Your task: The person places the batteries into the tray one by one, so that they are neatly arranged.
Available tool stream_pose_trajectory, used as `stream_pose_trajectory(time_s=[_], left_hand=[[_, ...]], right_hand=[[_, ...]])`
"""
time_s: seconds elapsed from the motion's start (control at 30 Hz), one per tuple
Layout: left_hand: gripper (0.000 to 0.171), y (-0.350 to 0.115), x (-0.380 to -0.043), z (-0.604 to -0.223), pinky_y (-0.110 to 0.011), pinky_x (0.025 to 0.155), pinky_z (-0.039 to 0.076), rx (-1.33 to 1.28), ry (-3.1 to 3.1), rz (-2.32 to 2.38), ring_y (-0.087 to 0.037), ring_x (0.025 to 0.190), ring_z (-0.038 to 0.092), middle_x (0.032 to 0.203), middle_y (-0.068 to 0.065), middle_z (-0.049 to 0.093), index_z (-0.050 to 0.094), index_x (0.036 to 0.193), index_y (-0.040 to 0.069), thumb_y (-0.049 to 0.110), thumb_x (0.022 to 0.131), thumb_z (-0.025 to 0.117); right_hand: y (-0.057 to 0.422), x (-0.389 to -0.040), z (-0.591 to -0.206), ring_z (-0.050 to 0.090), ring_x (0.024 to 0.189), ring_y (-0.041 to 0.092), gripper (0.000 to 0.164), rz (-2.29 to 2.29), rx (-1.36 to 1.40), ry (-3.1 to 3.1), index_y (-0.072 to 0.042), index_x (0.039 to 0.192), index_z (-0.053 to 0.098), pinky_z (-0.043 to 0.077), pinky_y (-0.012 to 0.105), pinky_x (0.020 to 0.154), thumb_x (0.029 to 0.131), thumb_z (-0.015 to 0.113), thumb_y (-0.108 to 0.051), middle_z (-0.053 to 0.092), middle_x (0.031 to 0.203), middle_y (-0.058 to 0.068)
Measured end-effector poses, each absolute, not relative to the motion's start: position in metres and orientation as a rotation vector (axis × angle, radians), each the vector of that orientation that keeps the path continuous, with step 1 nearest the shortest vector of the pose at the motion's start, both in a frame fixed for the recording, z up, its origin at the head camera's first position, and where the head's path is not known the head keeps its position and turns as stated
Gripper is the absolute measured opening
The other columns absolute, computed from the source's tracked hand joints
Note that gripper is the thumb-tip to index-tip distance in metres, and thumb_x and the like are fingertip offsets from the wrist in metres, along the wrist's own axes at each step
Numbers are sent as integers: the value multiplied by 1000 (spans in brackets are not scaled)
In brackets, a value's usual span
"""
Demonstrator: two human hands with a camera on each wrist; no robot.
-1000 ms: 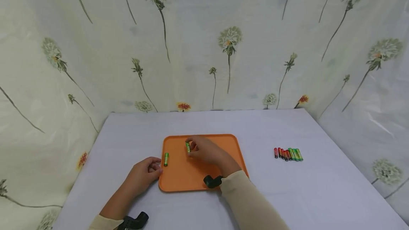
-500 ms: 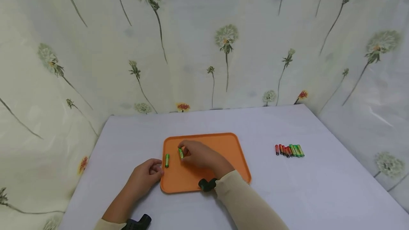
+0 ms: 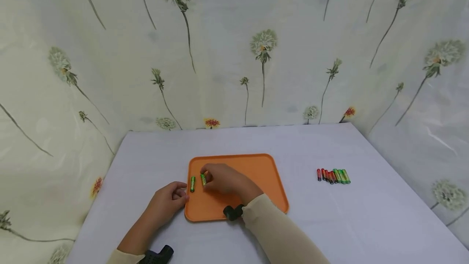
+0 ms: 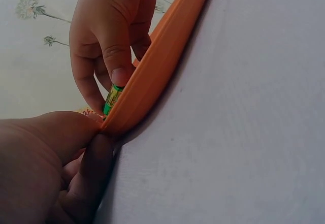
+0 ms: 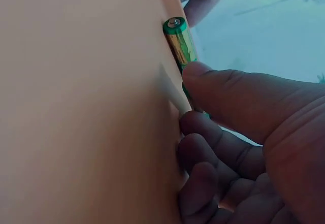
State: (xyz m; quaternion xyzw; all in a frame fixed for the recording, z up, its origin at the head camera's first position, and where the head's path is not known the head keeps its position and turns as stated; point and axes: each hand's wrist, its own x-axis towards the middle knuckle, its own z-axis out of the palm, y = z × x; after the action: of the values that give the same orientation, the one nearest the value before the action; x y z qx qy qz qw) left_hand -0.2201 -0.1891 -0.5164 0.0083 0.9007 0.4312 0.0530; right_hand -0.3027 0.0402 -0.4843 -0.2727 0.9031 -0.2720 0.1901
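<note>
An orange tray (image 3: 258,174) lies on the white-covered table. My left hand (image 3: 168,202) pinches its left rim between thumb and fingers, as the left wrist view shows. Over the tray's left part, my right hand (image 3: 227,182) holds a green battery (image 3: 203,179) between thumb and fingertips, its lengthwise line roughly front to back. Just left of it another green battery (image 3: 192,184) lies along the tray's left side, a small gap apart. In the right wrist view, a green battery (image 5: 179,41) shows its metal end, and the thumb covers part of what is behind.
To the right of the tray, a row of red batteries (image 3: 324,175) and green batteries (image 3: 341,176) lies side by side on the table (image 3: 311,223). Flower-printed sheeting (image 3: 220,52) hangs behind and along both sides of the table.
My right hand has moved left across the tray with the green battery, bringing it close beside the one lying there. The left hand stays at the rim.
</note>
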Motion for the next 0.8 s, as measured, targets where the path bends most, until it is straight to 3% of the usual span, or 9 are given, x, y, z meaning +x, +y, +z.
stream_pose_trajectory(time_s=[0.33, 0.8], left_hand=[[35, -189, -222, -517, -26, 74, 52, 39, 2732, 1317, -8, 82, 63, 92, 5, 68, 69, 127, 11, 21, 95, 78], [35, -191, -220, -514, -27, 75, 53, 25, 2724, 1323, -8, 82, 64, 92, 5, 68, 69, 127, 10, 21, 95, 78]], right_hand=[[30, -302, -480, 56, 80, 12, 38, -712, -743, 2560, -21, 129, 61, 47, 29, 71, 96, 78, -28, 62, 92, -5], [17, -299, -484, 54, 84, 11, 33, -711, -773, 2569, -21, 121, 61, 46, 28, 74, 95, 80, -28, 61, 94, -7]])
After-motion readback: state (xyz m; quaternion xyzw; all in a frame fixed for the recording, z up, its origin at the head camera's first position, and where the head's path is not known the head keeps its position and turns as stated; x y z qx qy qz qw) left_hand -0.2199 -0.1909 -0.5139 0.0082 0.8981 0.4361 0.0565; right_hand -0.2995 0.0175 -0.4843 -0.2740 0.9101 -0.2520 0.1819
